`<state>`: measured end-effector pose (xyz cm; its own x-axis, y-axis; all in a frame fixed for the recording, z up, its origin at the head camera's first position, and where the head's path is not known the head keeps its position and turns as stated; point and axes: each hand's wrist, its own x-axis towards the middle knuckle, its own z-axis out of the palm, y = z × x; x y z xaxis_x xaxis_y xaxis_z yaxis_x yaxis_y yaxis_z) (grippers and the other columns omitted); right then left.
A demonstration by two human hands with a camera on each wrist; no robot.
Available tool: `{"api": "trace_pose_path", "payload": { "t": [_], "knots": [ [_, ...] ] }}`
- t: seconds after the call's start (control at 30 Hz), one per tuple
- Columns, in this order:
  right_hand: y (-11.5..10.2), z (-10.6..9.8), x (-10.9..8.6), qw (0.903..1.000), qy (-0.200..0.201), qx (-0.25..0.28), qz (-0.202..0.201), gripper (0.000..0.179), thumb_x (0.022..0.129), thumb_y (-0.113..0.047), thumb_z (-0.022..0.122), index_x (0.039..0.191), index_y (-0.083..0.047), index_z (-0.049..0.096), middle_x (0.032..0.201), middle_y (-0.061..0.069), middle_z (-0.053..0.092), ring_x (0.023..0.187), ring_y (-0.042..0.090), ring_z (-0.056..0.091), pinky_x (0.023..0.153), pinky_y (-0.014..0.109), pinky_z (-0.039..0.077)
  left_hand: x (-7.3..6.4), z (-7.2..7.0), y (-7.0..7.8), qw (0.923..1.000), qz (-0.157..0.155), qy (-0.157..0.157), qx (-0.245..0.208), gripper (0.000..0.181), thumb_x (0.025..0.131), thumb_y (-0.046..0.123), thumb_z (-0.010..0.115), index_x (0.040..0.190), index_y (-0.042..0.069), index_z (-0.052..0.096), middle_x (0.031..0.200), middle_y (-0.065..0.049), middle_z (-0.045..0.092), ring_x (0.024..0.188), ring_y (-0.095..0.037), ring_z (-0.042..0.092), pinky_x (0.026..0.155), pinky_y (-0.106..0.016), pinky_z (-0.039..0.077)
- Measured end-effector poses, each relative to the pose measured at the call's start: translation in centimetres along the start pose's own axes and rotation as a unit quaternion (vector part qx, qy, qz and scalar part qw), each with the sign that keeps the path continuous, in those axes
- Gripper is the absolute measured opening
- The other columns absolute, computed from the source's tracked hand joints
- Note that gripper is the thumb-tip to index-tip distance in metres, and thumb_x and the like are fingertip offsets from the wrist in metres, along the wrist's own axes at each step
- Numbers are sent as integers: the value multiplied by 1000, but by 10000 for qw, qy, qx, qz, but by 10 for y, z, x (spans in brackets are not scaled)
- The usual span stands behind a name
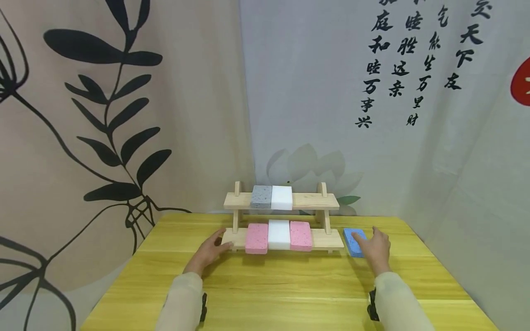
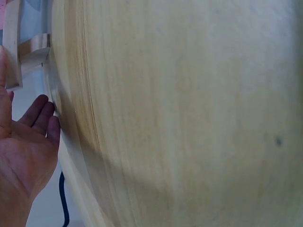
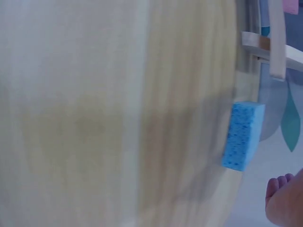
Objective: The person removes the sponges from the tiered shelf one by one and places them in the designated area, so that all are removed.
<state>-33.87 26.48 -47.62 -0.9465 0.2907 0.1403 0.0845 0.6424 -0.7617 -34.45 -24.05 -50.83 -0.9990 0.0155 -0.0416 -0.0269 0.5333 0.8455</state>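
Observation:
A two-tier wooden rack [image 1: 325, 239] stands on the table. On its lower tier sit a pink sponge [image 1: 256, 238], a white block [image 1: 279, 234] and another pink sponge [image 1: 300, 236]; the upper tier carries a grey sponge [image 1: 261, 197] and a white block [image 1: 281, 197]. My left hand [image 1: 212, 252] is at the rack's left end, thumb at the lower board, other fingers loosely extended in the left wrist view. To the rack's right a blue sponge [image 3: 241, 136] lies on the table. My right hand [image 1: 376, 250] hovers just beside it, thumb and fingers apart, holding nothing.
The yellow wooden table [image 1: 281, 294] reaches back to a hanging cloth [image 1: 314, 92] with plant drawings and written characters. A black cord [image 2: 63, 201] shows past the table edge in the left wrist view.

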Motion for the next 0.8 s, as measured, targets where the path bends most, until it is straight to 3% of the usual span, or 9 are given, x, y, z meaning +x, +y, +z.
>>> {"api": "trace_pose_path", "payload": {
  "t": [0.43, 0.8],
  "knots": [
    [-35, -5, 10, 9989, 365, 132, -268, 87, 94, -41, 65, 152, 8, 23, 149, 36, 27, 137, 52, 24, 110, 63, 26, -1, 0, 5, 10000, 1, -60, -9, 81, 94, 47, 65, 157, 13, 27, 150, -32, 35, 139, -48, 33, 109, -61, 31],
    [-70, 2, 10, 9970, 421, 336, -554, 89, 93, -48, 66, 152, 6, 27, 148, 31, 31, 137, 48, 26, 110, 61, 28, 3, 3, 0, 10000, -34, 37, -58, 80, 94, 45, 67, 156, 12, 29, 148, -32, 38, 137, -48, 35, 108, -62, 32]
  ]
}}
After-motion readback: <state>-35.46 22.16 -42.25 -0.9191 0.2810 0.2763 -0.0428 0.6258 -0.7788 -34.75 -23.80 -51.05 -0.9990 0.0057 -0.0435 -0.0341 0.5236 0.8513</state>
